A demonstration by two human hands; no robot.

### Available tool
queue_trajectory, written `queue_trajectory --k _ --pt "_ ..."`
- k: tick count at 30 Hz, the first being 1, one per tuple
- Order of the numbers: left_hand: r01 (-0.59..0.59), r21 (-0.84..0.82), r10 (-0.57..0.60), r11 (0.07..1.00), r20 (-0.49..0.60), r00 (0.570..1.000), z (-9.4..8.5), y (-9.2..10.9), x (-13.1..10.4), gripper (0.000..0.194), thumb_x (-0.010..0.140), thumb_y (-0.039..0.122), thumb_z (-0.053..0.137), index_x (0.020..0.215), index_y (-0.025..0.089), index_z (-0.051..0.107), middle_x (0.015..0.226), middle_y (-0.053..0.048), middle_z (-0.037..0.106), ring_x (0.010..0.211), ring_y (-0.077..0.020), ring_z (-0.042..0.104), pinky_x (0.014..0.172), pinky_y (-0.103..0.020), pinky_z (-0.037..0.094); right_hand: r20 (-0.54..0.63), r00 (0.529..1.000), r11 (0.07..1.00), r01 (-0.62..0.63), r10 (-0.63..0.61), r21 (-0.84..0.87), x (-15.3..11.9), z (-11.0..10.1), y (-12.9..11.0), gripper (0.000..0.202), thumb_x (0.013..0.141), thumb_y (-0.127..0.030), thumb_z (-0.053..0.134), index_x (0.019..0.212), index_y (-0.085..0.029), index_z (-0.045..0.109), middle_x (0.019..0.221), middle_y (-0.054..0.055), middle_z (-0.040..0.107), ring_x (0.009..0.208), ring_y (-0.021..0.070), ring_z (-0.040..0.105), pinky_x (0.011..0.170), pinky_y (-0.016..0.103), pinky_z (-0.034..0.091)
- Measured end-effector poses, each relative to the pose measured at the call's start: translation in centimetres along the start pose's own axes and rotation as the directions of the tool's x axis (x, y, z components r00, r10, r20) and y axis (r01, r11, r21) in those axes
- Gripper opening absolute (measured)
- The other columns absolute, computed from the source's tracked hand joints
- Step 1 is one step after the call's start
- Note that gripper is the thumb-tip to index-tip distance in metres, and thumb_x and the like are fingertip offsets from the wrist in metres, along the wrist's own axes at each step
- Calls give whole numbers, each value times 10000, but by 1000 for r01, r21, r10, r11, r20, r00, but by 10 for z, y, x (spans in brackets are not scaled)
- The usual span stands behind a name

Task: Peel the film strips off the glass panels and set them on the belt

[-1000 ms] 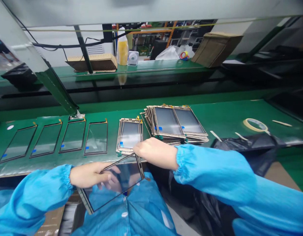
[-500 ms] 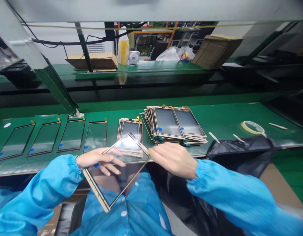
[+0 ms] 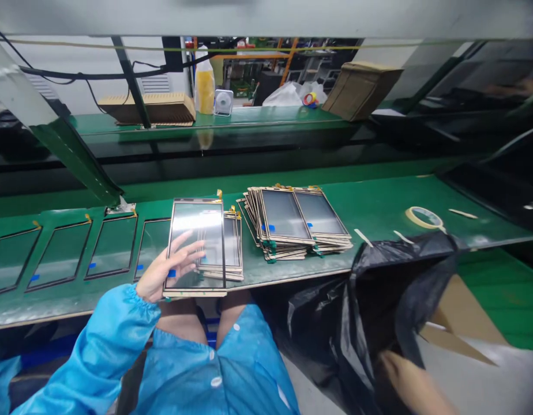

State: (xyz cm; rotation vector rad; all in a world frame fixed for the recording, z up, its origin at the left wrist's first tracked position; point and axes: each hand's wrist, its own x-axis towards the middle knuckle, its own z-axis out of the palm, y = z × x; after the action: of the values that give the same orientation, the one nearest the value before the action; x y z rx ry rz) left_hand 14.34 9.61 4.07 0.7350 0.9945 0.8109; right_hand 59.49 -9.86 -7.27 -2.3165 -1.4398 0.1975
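Observation:
My left hand (image 3: 173, 265) grips a framed clear glass touch panel (image 3: 211, 276) by its left edge, the fingers spread behind the glass. The panel stands nearly upright, with a blue tab at lower left and an orange flex tail on top. Behind it is a small stack of similar panels (image 3: 234, 248), partly covered. My right hand (image 3: 405, 374) is low at the right, at the mouth of a black plastic bag (image 3: 322, 323); motion smears it and its fingers cannot be made out.
Thin-framed panels (image 3: 111, 248) lie in a row at left. Two larger stacks of panels (image 3: 286, 216) stand right of the small stack. Farther right are a tape roll (image 3: 424, 218) and paper strips (image 3: 363, 237). A green metal post (image 3: 82, 158) rises at left.
My right hand has let go of the panel's corner and dropped right to the bag. My left hand has turned the panel from tilted to nearly upright. The view has shifted slightly right.

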Motion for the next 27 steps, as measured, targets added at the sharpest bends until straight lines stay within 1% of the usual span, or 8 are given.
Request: queue_trajectory --k 3,5,7,10,17,22,25,27 --pt "-77 4 77 997 35 996 11 -3 -5 543 852 283 614 1365 277 435 1384 -86 519 1201 -247 555 885 -282 518 33 997 972 66 -75 224 10 4 -78 288 758 -492 490 784 -269 669 871 104 695 724 282 668 631 407 526" --pt "-143 -7 143 990 44 989 18 -6 -9 543 855 299 610 1367 278 432 1373 -93 529 1194 -269 558 906 -333 513 165 957 820 108 -240 562 18 5 -147 323 839 -466 470 929 -223 662 913 93 685 751 231 666 700 361 544" --pt "-219 -12 220 976 42 975 24 -9 -15 537 860 303 605 1367 280 430 1358 -95 542 1182 -280 566 907 -358 515 290 840 662 104 -458 743 24 10 -210 315 863 -406 476 1040 -200 635 916 79 675 721 204 655 712 340 542" --pt "-324 4 324 946 12 946 28 -13 -26 534 858 294 609 1362 270 437 1330 -99 565 1171 -289 572 892 -368 524 371 702 598 98 -608 795 26 20 -265 263 878 -321 460 1067 -201 598 870 49 660 663 187 637 652 324 525" --pt "-462 78 467 883 -53 883 39 -21 -43 462 865 298 596 1313 263 490 1290 -90 594 1163 -287 576 915 -392 517 314 643 705 544 -699 455 30 25 -277 263 940 -227 387 724 -191 533 701 18 599 624 164 567 610 283 406" --pt "-580 61 583 813 -75 809 61 -40 -38 392 910 270 527 1300 303 500 1374 -52 527 1257 -267 498 1013 -398 450 318 725 758 651 -611 -29 32 22 -301 187 912 -141 442 780 -151 576 731 76 619 625 197 586 521 283 305" --pt "-636 45 636 771 -107 764 65 -46 -24 398 925 264 502 1319 318 473 1435 -37 461 1307 -247 442 1054 -376 405 321 735 773 635 -597 -15 28 18 -314 169 877 -104 463 770 -125 592 721 114 631 602 210 588 495 282 285" --pt "-607 18 604 795 -117 788 60 -46 -13 429 914 300 525 1336 302 448 1447 -54 445 1313 -252 433 1042 -369 410 337 666 730 674 -666 111 26 11 -322 168 849 -96 488 721 -137 589 702 95 638 592 195 584 501 266 299"
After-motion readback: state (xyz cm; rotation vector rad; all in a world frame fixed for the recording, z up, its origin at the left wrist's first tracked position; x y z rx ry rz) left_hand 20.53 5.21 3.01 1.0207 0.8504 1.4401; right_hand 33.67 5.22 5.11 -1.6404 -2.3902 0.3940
